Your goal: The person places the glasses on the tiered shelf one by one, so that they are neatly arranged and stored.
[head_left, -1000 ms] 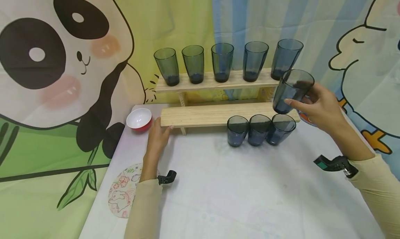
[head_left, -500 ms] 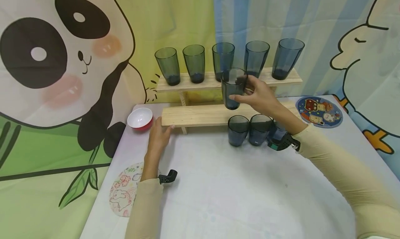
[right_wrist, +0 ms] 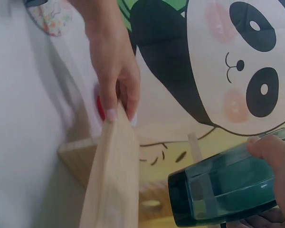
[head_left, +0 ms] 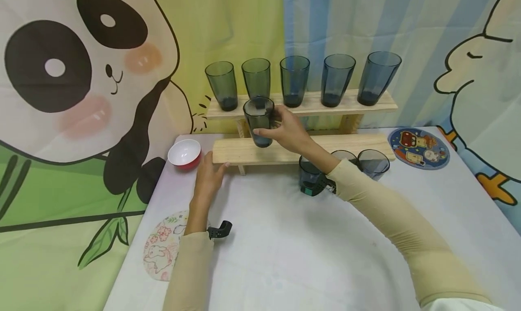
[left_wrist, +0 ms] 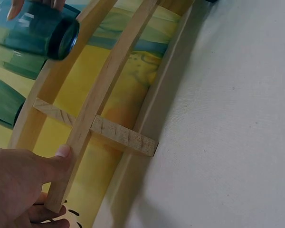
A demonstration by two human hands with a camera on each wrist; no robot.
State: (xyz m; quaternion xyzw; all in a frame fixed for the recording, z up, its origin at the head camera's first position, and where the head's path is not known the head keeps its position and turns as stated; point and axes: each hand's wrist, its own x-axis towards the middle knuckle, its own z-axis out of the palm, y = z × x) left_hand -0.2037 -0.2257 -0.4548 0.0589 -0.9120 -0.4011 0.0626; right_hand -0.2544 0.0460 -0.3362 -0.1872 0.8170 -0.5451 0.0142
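Note:
My right hand [head_left: 288, 129] holds a dark blue-grey drinking glass [head_left: 256, 116] upright, thumb on the near side, over the left part of the lower board. In the right wrist view the glass [right_wrist: 228, 185] shows its thick base, turned toward the board. My left hand [head_left: 206, 181] grips the left end of the two-tier wooden shelf [head_left: 333, 143] at that lower board. The left wrist view has its thumb on the front edge of the board [left_wrist: 97, 102] and the other fingers round the end. Several matching glasses [head_left: 295, 82] stand in a row on the upper tier.
Three more glasses stand before the shelf's right half, partly behind my right arm; the rightmost glass [head_left: 373, 162] shows best. A red bowl with white inside [head_left: 185, 153] is left of the shelf. Round mats lie right [head_left: 419, 148] and front left [head_left: 158, 252]. Printed curtains hang behind.
My right hand has carried the glass leftward, from over the shelf's right end to over the left part of the lower board. The left hand has stayed at the board's end.

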